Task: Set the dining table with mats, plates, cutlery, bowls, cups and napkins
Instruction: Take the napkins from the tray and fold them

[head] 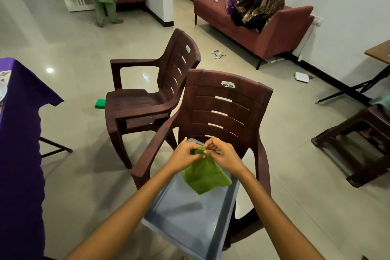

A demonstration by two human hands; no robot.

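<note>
A green cloth napkin [205,177] hangs from both my hands above a grey plastic tray [185,224]. My left hand [185,155] and my right hand [221,154] pinch its top edge close together, fingers curled on the fabric. The tray lies on the seat of a brown plastic armchair [223,110] right in front of me. At the far left stands the dining table under a purple cloth [19,133], with part of a patterned mat and plate at its edge.
A second brown armchair [152,82] stands behind the first, touching it. A small green block [100,104] lies on the floor. A brown stool [356,143] is at the right. Two people and a red sofa [274,34] are farther back.
</note>
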